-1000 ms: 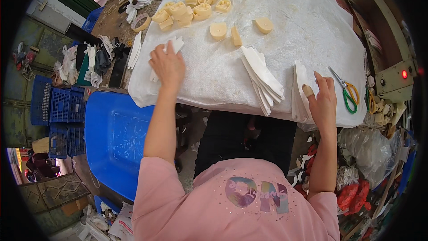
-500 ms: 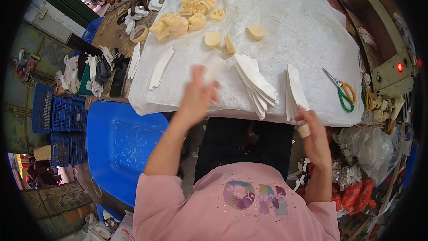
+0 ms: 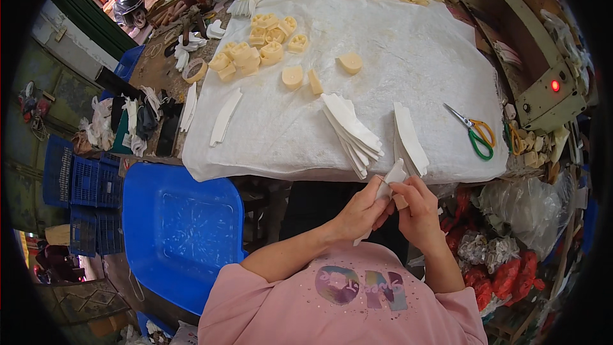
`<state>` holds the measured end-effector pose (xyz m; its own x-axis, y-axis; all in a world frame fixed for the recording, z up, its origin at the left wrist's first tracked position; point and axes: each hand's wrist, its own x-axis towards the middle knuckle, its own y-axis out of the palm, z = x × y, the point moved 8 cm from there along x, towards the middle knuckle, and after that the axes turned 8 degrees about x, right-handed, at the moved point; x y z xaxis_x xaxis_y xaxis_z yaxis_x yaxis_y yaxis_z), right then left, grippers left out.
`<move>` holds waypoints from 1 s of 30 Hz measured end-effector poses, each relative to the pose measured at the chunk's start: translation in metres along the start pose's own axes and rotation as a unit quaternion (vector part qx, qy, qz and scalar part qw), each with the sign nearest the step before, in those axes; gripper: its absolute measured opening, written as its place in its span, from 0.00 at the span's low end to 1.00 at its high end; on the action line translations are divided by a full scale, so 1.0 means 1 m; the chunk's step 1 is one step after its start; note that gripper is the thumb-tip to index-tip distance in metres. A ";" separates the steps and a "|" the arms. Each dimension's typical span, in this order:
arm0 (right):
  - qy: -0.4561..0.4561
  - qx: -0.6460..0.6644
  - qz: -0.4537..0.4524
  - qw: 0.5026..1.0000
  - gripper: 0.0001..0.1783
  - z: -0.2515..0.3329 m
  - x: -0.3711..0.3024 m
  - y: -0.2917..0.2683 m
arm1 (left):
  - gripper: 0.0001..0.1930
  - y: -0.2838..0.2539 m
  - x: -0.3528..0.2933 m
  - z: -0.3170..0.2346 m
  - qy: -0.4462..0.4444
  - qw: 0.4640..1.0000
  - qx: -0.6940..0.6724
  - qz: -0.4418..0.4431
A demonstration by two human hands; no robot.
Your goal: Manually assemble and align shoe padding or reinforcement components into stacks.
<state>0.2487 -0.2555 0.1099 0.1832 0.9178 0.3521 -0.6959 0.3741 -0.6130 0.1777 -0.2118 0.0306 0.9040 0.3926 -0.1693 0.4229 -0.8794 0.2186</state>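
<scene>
Close together at the table's front edge, both my hands are closed on one curved white strip (image 3: 392, 175). My left hand (image 3: 359, 213) pinches it, and its lower end sticks out beneath the fingers. My right hand (image 3: 421, 214) grips it from the other side, with a small cream piece (image 3: 401, 202) partly hidden under its fingers. Just beyond my hands lie a fanned stack of white strips (image 3: 352, 133) and a smaller stack (image 3: 408, 139). Two rounded cream pieces (image 3: 350, 63) and a narrow one (image 3: 315, 81) rest farther back on the white sheet (image 3: 268, 134).
Scissors with green and orange handles (image 3: 474, 133) lie at the right, near a metal machine with a red light (image 3: 555, 86). Cream moulded parts (image 3: 245, 57) sit in a cluster at the left. A blue tub (image 3: 185, 230) stands below the table's left front.
My left hand has come from over the table to my right hand, bringing a white strip. My right hand has moved in toward it. The view has shifted slightly.
</scene>
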 end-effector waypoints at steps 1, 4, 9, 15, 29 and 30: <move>0.003 0.051 -0.014 0.999 0.15 -0.003 -0.001 -0.003 | 0.13 0.000 -0.002 -0.002 0.001 1.000 0.002 0.002; 0.129 0.334 0.022 0.934 0.12 -0.020 -0.009 0.006 | 0.17 0.003 -0.007 -0.013 0.026 0.995 -0.097 0.023; 0.019 0.318 0.022 0.948 0.15 -0.005 -0.012 0.003 | 0.14 -0.004 -0.009 -0.004 -0.012 0.976 -0.216 -0.032; 0.206 0.361 0.340 0.844 0.23 -0.043 -0.077 0.009 | 0.11 -0.052 -0.006 -0.013 0.009 0.930 -0.328 -0.167; 0.209 0.379 -0.017 0.901 0.40 -0.044 -0.058 -0.002 | 0.17 0.006 0.029 -0.050 0.116 0.975 -0.175 -0.077; 0.167 0.416 -0.079 0.891 0.35 -0.042 -0.053 0.012 | 0.17 0.010 0.031 -0.048 0.111 0.976 -0.175 -0.070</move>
<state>0.2601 -0.2942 0.0541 0.4236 0.9029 0.0732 -0.8917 0.4013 0.2095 0.2124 -0.1953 0.0734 0.8104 0.5856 -0.0179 0.5045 -0.6820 0.5294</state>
